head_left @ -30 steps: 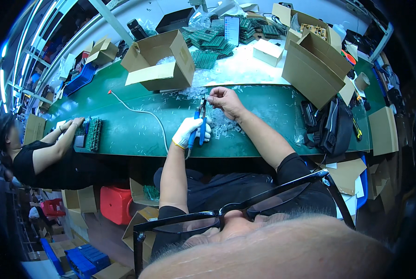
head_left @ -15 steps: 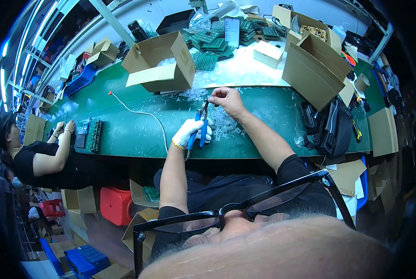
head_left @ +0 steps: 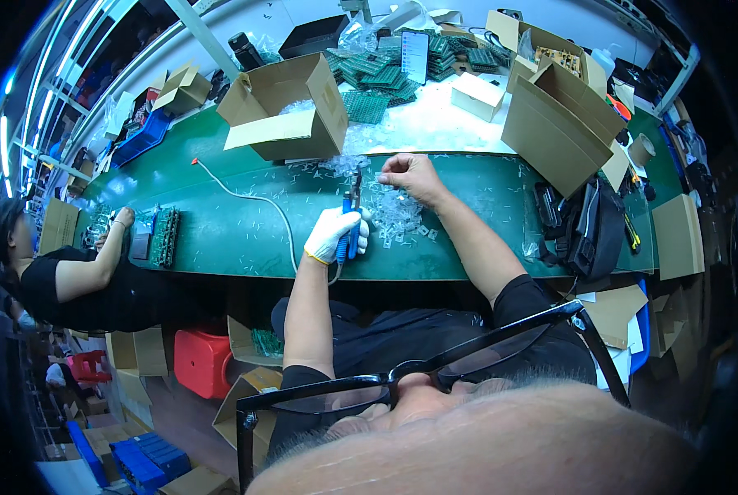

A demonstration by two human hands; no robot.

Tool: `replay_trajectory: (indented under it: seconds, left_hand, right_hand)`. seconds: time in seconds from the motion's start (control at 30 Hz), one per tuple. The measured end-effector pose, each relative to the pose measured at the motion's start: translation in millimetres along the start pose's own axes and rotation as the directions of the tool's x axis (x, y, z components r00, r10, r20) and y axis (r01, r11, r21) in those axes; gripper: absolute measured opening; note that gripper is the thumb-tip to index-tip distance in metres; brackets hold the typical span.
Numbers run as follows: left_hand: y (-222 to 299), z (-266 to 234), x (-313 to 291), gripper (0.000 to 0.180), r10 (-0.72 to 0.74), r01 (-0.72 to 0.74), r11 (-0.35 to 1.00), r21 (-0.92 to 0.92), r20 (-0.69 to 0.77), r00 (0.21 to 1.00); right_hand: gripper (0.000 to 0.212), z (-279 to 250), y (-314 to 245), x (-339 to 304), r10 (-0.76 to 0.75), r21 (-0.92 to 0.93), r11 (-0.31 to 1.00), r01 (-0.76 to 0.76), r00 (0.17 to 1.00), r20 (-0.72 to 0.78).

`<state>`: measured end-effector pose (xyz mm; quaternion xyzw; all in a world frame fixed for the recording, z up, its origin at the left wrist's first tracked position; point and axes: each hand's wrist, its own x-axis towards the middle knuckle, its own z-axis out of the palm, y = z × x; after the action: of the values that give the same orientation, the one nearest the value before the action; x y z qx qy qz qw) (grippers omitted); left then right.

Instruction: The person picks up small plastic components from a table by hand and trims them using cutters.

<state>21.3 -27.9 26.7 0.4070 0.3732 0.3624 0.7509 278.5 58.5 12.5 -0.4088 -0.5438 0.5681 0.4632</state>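
Observation:
My left hand (head_left: pixel 328 236), in a white glove with a yellow cuff, is closed around blue-handled pliers (head_left: pixel 347 203). Their dark jaws point away from me, and the handles are squeezed close together. Just right of the jaws, my bare right hand (head_left: pixel 418 179) is pinched at the fingertips. A small pale piece seems to be between them, too small to name. Below that hand lies a heap of small clear plastic pieces (head_left: pixel 400 218) on the green tabletop (head_left: pixel 245 239). More clear bits lie beyond the pliers' tip.
An open cardboard box (head_left: pixel 290 136) stands beyond my left hand, another carton (head_left: pixel 555 132) at the right. Green circuit boards (head_left: pixel 373 74), a phone (head_left: pixel 414 56) and a white box (head_left: pixel 477 95) are behind. A grey cable (head_left: pixel 262 203) curves at left, near a co-worker (head_left: pixel 76 272).
My left hand and the pliers have shifted slightly left, and the handles have come closer together. My right hand has moved a little right, away from the jaws. The co-worker's hands have moved.

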Motion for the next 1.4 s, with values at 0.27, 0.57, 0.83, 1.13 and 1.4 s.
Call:
replay_trajectory:
  seconds: [0.27,0.57,0.83,1.13,1.4]
  left_hand:
    - [-20,-29,4,0.049,0.083,-0.077,0.949,-0.307,0.008,0.996]
    - [-26,-33,9,0.05,0.134,-0.11,0.944,-0.31,0.059,0.989]
    - [-22,-32,11,0.049,0.095,-0.066,0.955,-0.288,0.086,0.992]
    - [-9,-17,17,0.05,-0.048,0.057,0.992,-0.111,0.08,0.996]
    - [-6,-9,17,0.05,-0.118,0.12,0.992,-0.05,0.047,0.992]
  right_hand:
    - [0.041,-5,0,11,0.023,-0.505,0.858,0.099,0.973,0.23]
    - [0.029,58,7,63,-0.234,-0.841,0.408,0.355,0.931,0.28]
    - [0.031,21,15,46,-0.205,-0.65,0.735,0.192,0.977,0.057]
    - [0.024,-7,2,8,0.15,0.356,0.916,-0.182,0.982,0.116]
    - [0.031,-10,0,8,0.175,0.533,0.798,-0.282,0.954,0.244]
